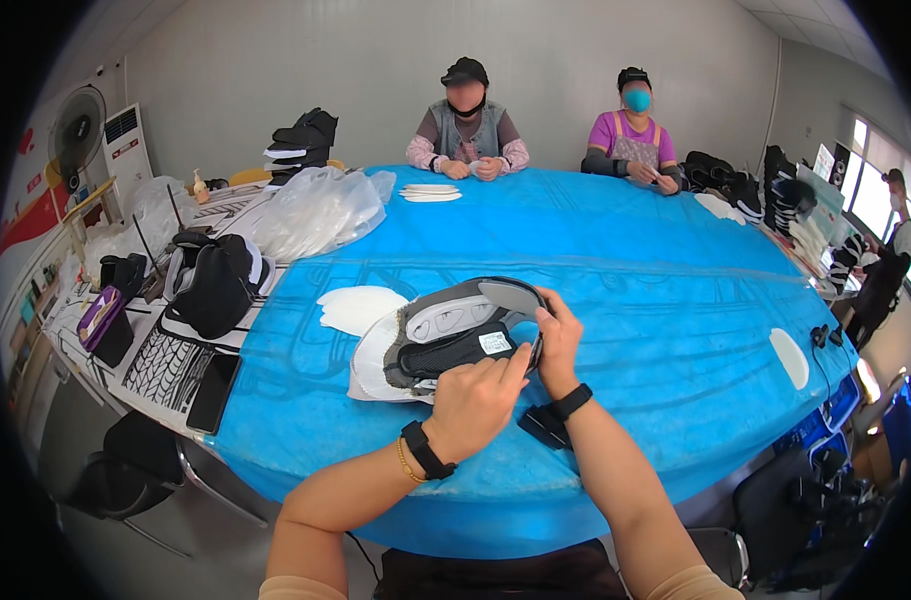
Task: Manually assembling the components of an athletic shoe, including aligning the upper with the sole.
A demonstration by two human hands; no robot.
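A half-made shoe upper [445, 330], grey and black with a pale, flared edge at its left end, lies on its side over the blue table cover. Inside it shows a black lining [455, 352] with a small white label. My left hand [478, 400] pinches the rim at the right end. Around the outside of that same end wrap the fingers of my right hand [559, 343], its thumb on the edge. Just behind the upper rests a stack of white shaped pads [360, 306]. A small black box [545, 426] lies beneath my right wrist.
The blue-covered table [615, 260] carries a clear plastic bag [320, 212] of white pieces, a further pad stack [430, 192] and a white pad [789, 358]. Black shoe uppers [213, 285] and a black tablet [213, 392] lie left. Two people [467, 130] sit across.
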